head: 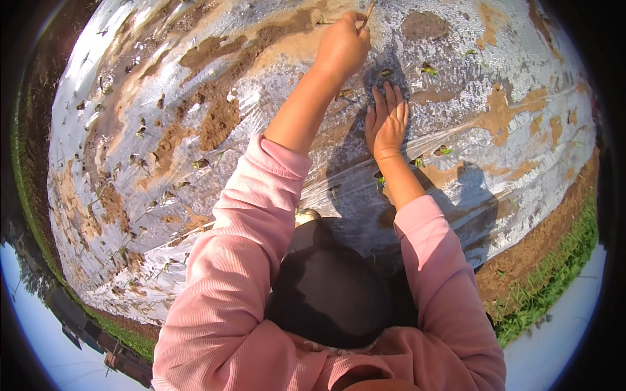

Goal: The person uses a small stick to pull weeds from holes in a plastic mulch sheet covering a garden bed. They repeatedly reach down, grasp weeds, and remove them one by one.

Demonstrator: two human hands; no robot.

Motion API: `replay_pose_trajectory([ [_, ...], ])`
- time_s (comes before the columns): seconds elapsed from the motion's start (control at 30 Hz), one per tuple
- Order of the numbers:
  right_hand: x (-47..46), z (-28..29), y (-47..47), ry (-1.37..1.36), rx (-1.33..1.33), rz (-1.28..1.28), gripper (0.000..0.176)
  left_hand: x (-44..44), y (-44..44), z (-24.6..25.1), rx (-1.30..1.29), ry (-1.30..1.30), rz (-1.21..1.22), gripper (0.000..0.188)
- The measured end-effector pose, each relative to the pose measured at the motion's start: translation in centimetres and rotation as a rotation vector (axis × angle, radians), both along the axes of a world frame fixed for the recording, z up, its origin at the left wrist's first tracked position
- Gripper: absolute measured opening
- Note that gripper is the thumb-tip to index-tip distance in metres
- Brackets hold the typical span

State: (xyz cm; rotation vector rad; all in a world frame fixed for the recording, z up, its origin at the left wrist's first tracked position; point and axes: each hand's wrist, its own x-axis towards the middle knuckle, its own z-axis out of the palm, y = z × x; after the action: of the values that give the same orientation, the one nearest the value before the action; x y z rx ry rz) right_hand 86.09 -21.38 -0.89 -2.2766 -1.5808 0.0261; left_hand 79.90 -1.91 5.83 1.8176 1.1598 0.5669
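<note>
My left hand (343, 45) reaches far forward, its fingers closed around a thin wooden stick (368, 13). The stick's lower end is hidden by the hand. Palm down, my right hand (388, 119) lies flat on the plastic mulch film (337, 193), fingers slightly spread and holding nothing. Just beyond its fingertips is a small hole (386, 73) in the film. A green seedling (429, 70) pokes through another hole to the right of these fingertips. Closer to my right wrist, a second seedling (444, 150) stands in its own opening.
Wet brown soil (220, 119) is smeared over the film, and several seedlings dot the left side. Taut creases (440, 137) run across the film near my right wrist. My knee in dark cloth (332, 288) is below my arms. Grass (552, 293) borders the bed at right.
</note>
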Motion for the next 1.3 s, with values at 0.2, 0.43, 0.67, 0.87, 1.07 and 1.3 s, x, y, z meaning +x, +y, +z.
replay_pose_trajectory([
  [0.2, -0.1, -0.1, 0.0, 0.017, -0.018, -0.022, 0.045, -5.3, 0.3, -0.6, -0.118, 0.077, 0.159, 0.036],
  [0.43, -0.1, -0.4, -0.1, 0.017, -0.007, -0.022, 0.045, -6.9, -0.3, -1.5, -0.164, 0.314, -0.005, 0.034],
  [0.67, 0.0, -0.7, -0.1, 0.012, 0.003, -0.005, 0.043, -14.6, -1.2, 1.2, -0.162, 0.336, 0.111, 0.042],
  [0.87, 0.2, -1.1, -0.2, -0.014, 0.001, 0.013, 0.043, -22.5, -0.1, 2.6, -0.115, 0.536, 0.215, 0.042],
  [1.07, 0.2, -1.3, -0.2, -0.024, 0.012, 0.017, 0.043, -27.4, -0.3, 2.5, -0.133, 0.583, 0.329, 0.044],
  [1.3, 0.2, -1.4, -0.2, -0.031, 0.012, 0.018, 0.044, -27.0, 1.2, 0.7, -0.18, 0.538, 0.373, 0.044],
])
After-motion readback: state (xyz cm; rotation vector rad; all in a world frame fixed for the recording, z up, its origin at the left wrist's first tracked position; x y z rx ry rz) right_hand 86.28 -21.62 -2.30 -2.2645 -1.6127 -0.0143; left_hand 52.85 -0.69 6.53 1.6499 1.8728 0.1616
